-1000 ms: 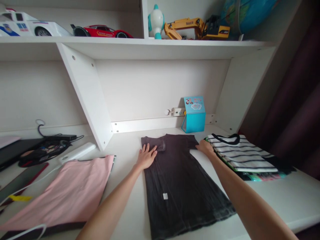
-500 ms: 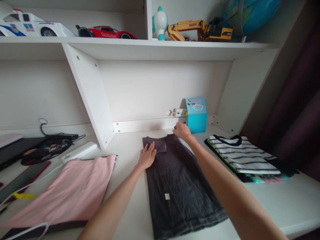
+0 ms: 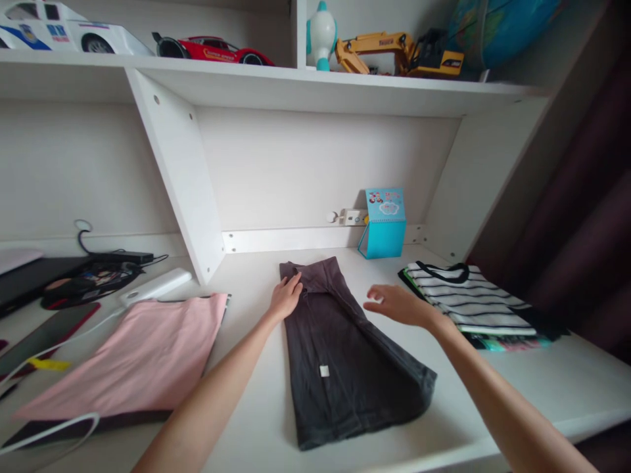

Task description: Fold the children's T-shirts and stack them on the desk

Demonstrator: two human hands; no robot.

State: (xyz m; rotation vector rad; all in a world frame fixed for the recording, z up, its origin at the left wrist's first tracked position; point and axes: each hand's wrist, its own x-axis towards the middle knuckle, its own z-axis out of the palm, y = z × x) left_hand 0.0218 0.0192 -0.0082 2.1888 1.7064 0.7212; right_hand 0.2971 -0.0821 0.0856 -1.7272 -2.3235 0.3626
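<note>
A dark grey garment [image 3: 340, 355] lies on the white desk, with a small white label on it and its right side partly turned inward. At its upper left, my left hand [image 3: 286, 297] rests on the cloth with fingers stretched out. My right hand [image 3: 399, 305] is just right of the garment, apart from it, fingers loosely spread and holding nothing.
Folded pink cloth [image 3: 142, 355] lies left, near a white power strip [image 3: 156, 286] and cables. On the right is a folded stack topped by a striped shirt [image 3: 473, 299]. A blue desk calendar [image 3: 385, 226] stands behind. A shelf [image 3: 345, 89] holding toys spans above.
My right hand has left the garment's upper right corner and moved toward me and right. The garment's right side is now folded inward. My left hand stays at the upper left.
</note>
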